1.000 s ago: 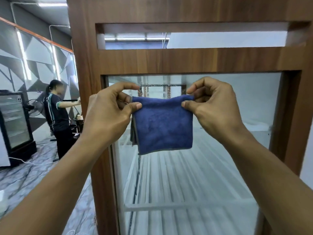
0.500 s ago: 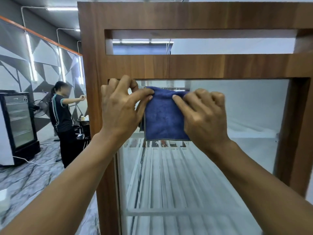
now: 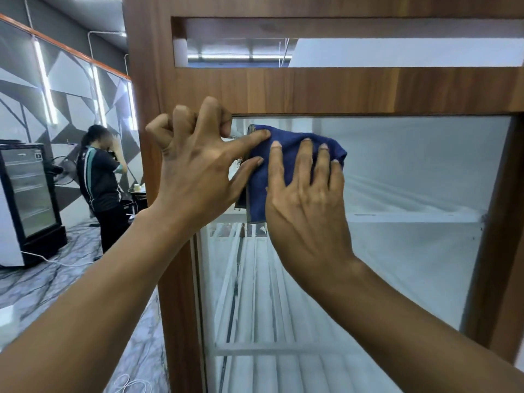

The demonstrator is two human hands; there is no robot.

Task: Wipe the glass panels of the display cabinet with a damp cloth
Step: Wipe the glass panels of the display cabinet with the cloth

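Through the head camera I see the blue cloth (image 3: 286, 165) lying flat against the glass panel (image 3: 419, 182) in its upper left corner, just under the wooden frame (image 3: 312, 89) of the cabinet. My right hand (image 3: 306, 202) covers most of the cloth, palm down, with the fingers straight and a little spread, pressing it to the glass. My left hand (image 3: 195, 165) sits just beside it. Its forefinger and thumb reach straight onto the near edge of the cloth, while the other three fingers are curled up against the frame. I cannot tell whether that forefinger and thumb nip the edge or only press on it.

The cloth's grey-trimmed side edge runs up and down between the two hands. Its top edge slopes down past the right fingertips, where the corner looks bunched. The lower part is hidden under the right palm, so I cannot judge which way its long side lies.

Behind the glass, pale shelves are blurred by reflections. Far beyond the left hand, a person (image 3: 99, 182) in dark clothes stands beside a glass-door fridge (image 3: 28, 194).
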